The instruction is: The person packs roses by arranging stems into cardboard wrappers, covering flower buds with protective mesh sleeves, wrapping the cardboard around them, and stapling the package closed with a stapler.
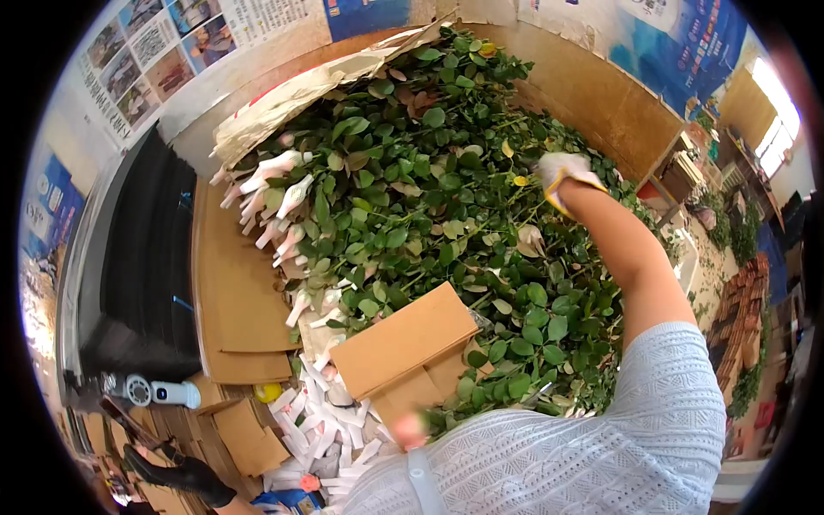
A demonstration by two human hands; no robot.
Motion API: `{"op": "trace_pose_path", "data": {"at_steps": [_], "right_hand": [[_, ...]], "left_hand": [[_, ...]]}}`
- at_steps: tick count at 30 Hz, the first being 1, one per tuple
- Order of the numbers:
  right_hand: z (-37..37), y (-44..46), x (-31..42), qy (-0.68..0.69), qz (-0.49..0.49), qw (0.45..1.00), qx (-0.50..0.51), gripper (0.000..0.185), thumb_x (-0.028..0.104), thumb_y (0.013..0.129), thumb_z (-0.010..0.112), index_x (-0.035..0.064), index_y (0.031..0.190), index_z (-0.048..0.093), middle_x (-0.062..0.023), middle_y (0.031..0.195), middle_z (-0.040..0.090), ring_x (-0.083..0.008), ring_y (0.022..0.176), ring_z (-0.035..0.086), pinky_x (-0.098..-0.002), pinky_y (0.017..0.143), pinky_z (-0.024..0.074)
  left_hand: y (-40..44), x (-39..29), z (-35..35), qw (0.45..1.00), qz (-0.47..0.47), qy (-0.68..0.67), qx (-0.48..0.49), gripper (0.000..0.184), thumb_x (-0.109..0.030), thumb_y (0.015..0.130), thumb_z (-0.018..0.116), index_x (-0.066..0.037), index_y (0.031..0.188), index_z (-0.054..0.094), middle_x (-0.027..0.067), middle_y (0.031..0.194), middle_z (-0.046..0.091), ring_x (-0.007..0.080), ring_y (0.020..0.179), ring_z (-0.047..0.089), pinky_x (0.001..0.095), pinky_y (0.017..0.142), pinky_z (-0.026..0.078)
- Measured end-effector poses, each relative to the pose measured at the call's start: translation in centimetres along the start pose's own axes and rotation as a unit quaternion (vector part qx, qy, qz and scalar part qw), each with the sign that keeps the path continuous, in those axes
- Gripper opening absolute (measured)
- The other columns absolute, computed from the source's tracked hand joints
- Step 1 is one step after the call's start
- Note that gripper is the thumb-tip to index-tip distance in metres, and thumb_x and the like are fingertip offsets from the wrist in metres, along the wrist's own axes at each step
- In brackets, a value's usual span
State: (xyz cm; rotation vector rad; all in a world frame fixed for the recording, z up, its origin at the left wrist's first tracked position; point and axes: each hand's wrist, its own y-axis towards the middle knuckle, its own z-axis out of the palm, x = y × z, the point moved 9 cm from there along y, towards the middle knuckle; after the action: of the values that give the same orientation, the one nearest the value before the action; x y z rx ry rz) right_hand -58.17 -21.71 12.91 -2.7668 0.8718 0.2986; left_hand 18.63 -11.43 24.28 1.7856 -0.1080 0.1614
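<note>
One gloved right hand (pixel 568 178) reaches across the heap of leafy stems (pixel 429 184), at its far right side; its fingertips merge with the foliage, so whether it grips a stem cannot be told. The left hand (pixel 184 476), in a black glove, is low at the left, near a small white fan (pixel 172 394); its grip cannot be determined either.

The stems lie across the work surface, with sleeved flower heads (pixel 292 196) facing left. For sound handling, the right hand should part the leaves, take a stem low and draw it along its own length, as crossing foliage appears likely to snag and a sideways pull could scuff the blooms.

Edges: a wooden board (pixel 601 90) bounds the far right and a paper wrap (pixel 318 86) the far left side. A cardboard box (pixel 403 339) sits over the near part of the heap and narrows the reach toward the body. Room for movement appears best above the leaves; lifting before swinging back is advisable.
</note>
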Motion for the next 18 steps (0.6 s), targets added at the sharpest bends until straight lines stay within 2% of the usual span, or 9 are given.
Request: {"op": "trace_pose_path", "data": {"at_steps": [4,6,10,13,14,15,16,17,18], "right_hand": [[-4.7,-3.2,1.3,0.038,-0.047,0.998,0.0,0.047,0.025,0.085,0.05,0.0026,0.126,0.049,-0.0207,0.111,0.062,-0.0321,0.095,0.063,-0.0374,0.079,0.0513],[-9.4,-10.7,7.7,0.165,-0.164,0.972,-0.031,0.061,0.028,0.077,0.06,0.0035,0.13,0.045,-0.0201,0.107,0.061,-0.0293,0.093,0.062,-0.0374,0.078,0.0502],[-11.3,-26.2,24.2,0.44,-0.478,0.725,0.227,0.054,0.027,0.08,0.062,0.0049,0.128,0.05,-0.0086,0.1,0.063,-0.0194,0.091,0.058,-0.033,0.083,0.048],[-13.6,-35.9,34.5,0.416,-0.652,0.634,0.018,0.053,0.03,0.084,0.061,0.0056,0.13,0.048,-0.0121,0.095,0.062,-0.0234,0.082,0.06,-0.0356,0.077,0.05],[-13.1,-36.6,38.0,0.402,-0.591,0.687,0.13,0.053,0.03,0.085,0.061,0.0059,0.13,0.048,-0.0133,0.094,0.062,-0.0251,0.079,0.062,-0.0368,0.074,0.0511],[-15.2,-38.0,38.3,0.238,-0.599,0.729,-0.233,0.05,0.028,0.085,0.061,0.0061,0.128,0.048,-0.0136,0.088,0.063,-0.0272,0.071,0.063,-0.0388,0.066,0.0518],[-17.1,-38.0,38.8,0.253,-0.645,0.635,-0.343,0.044,0.027,0.082,0.062,0.0064,0.12,0.053,-0.0123,0.082,0.064,-0.0273,0.071,0.065,-0.041,0.063,0.0515],[-16.0,-34.8,40.8,0.161,-0.617,0.693,-0.337,0.035,0.021,0.082,0.062,0.0072,0.113,0.058,-0.0125,0.081,0.065,-0.028,0.071,0.065,-0.0398,0.061,0.0509],[-15.4,-29.8,42.0,0.359,-0.617,0.684,-0.151,0.025,0.017,0.084,0.059,0.0088,0.108,0.062,-0.0119,0.084,0.066,-0.0283,0.07,0.063,-0.0361,0.06,0.0502]], "left_hand": [[-2.9,-1.3,-1.7,0.978,-0.098,-0.164,0.089,0.051,-0.029,0.099,0.047,0.002,0.138,0.039,0.0158,0.138,0.047,0.0293,0.128,0.043,0.0409,0.106,0.034],[-8.1,-3.4,0.1,0.846,-0.221,-0.412,0.257,0.054,-0.034,0.094,0.039,0.004,0.132,0.046,0.0129,0.133,0.052,0.0268,0.123,0.048,0.0373,0.102,0.038],[-8.3,-17.3,1.0,0.61,-0.303,-0.611,0.403,0.066,-0.033,0.093,0.048,-0.003,0.148,0.028,0.0152,0.141,0.044,0.0243,0.127,0.045,0.0365,0.106,0.033],[-10.2,-15.0,1.5,0.584,-0.472,-0.578,0.318,0.045,-0.021,0.098,0.045,-0.007,0.139,0.038,0.0074,0.11,0.056,0.0122,0.089,0.053,0.0276,0.075,0.046],[-11.3,-12.1,1.6,0.531,-0.575,-0.557,0.277,0.033,-0.015,0.097,0.046,-0.006,0.129,0.046,0.0023,0.093,0.054,0.0083,0.076,0.05,0.0229,0.063,0.042],[-12.6,-9.3,1.4,0.473,-0.671,-0.529,0.214,0.023,-0.009,0.097,0.047,-0.005,0.118,0.053,-0.0028,0.077,0.053,0.0043,0.063,0.046,0.0181,0.05,0.037],[-14.9,-4.2,1.4,0.576,-0.627,-0.486,0.198,0.03,-0.005,0.093,0.052,0.002,0.122,0.051,0.001,0.085,0.056,0.0126,0.071,0.054,0.0263,0.062,0.045],[-15.0,1.3,-0.1,0.703,-0.569,-0.4,0.149,0.028,-0.008,0.094,0.053,0.003,0.12,0.052,0.0029,0.083,0.058,0.014,0.068,0.055,0.0275,0.061,0.045],[-14.2,6.1,-2.9,0.808,-0.497,-0.299,0.103,0.026,-0.011,0.095,0.054,0.003,0.117,0.053,0.0048,0.081,0.06,0.0155,0.066,0.056,0.0287,0.06,0.046]]}}
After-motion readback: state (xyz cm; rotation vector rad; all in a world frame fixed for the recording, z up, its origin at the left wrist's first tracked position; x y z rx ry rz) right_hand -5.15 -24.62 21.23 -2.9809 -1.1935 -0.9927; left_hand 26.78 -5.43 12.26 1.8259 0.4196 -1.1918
